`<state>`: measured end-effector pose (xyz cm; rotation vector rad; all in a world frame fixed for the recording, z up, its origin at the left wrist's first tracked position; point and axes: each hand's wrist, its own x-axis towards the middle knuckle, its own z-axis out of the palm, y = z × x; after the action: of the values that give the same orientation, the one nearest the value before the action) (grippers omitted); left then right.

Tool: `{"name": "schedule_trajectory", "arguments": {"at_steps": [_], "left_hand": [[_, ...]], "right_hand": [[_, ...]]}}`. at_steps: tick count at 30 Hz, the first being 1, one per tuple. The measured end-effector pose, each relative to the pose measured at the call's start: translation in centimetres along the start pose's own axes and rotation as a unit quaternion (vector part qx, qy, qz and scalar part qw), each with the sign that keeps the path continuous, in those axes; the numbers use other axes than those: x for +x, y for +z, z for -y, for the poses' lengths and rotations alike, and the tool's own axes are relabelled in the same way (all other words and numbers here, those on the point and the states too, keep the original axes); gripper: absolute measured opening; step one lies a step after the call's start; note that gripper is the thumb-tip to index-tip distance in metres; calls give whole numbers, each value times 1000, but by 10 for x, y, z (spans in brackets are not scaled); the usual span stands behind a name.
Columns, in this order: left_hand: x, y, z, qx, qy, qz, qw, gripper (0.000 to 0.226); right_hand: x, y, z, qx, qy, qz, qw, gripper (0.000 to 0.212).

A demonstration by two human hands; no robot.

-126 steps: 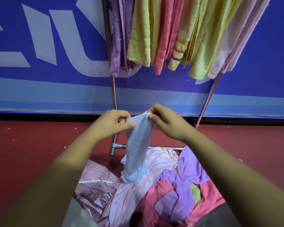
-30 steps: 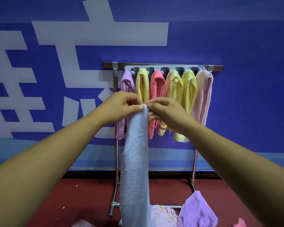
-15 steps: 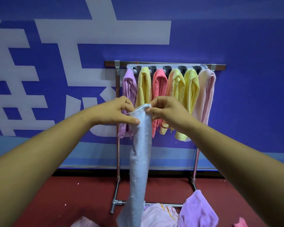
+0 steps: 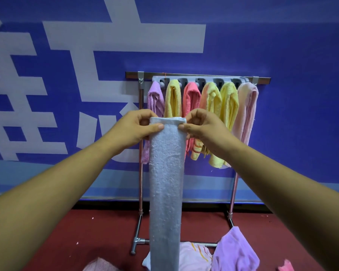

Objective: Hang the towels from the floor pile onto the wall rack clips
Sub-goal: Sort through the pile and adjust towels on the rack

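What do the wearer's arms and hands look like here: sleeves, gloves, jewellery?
Both forearms are bare as far as the frame shows, no sleeves in view. The left hand and right hand wear no gloves, and no rings, watch or wristbands are visible. Fingernails are short and unpainted.

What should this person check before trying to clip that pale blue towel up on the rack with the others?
1. Both hands hold the top edge: ok. The left hand and right hand pinch the two top corners of the long pale blue terry towel.
2. Towel folded narrow and hanging straight: ok.
3. Towel clear of the floor: cannot tell; its lower end runs out of view.
4. Free clip on the grey clip bar of the metal rack: cannot tell; six hanging towels cover it.
5. Towel raised to clip height: not ok; its top edge sits well below the bar.
6. More towels waiting: ok; the lilac towel lies on the red floor.
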<state>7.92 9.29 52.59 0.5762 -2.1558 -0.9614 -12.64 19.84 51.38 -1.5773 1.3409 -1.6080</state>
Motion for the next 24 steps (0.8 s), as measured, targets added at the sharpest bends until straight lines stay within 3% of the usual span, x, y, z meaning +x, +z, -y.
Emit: {"name": "schedule_trajectory", "arguments": {"at_steps": [6,9,13,17,20,24], "left_hand": [[3,10,-2,-65,-4,-26,998,16],[4,11,0,-58,-9,-12,998,15],[2,14,4,-26,-12,4,1000,16],[-3,17,15,-90,-31,12,995,25],[-12,24,36,-92,-77,71,990,37],[-32,46,82,-78,-153,129,977,26]], "right_hand": [[3,1,5,19,27,19,999,18],[4,3,11,-80,40,68,994,26],[6,6,19,-223,6,105,969,15],[12,8,24,-244,-1,93,965,16],[17,6,28,-222,-8,65,973,18],[25,-2,33,-198,-14,8,980,16]]}}
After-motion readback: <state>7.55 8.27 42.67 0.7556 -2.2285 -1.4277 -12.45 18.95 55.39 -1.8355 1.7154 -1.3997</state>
